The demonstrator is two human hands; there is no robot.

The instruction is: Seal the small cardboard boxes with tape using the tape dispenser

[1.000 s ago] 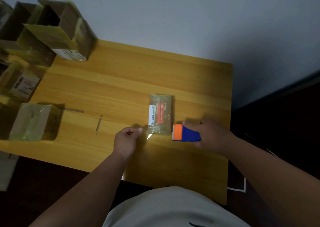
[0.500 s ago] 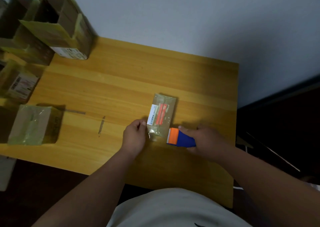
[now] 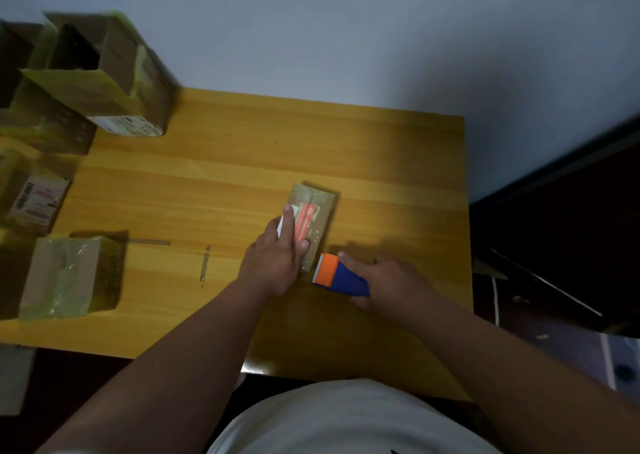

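Head view: a wooden table (image 3: 214, 163) carries a small taped cardboard box (image 3: 317, 211) near its right side. The left hand (image 3: 273, 259) presses flat, fingers straight, on the box. The right hand (image 3: 388, 277) grips the blue-and-orange tape dispenser (image 3: 337, 275) just beside the box's near end.

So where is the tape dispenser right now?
In the head view, the tape dispenser is in the right hand, on the table beside the small box's near end.
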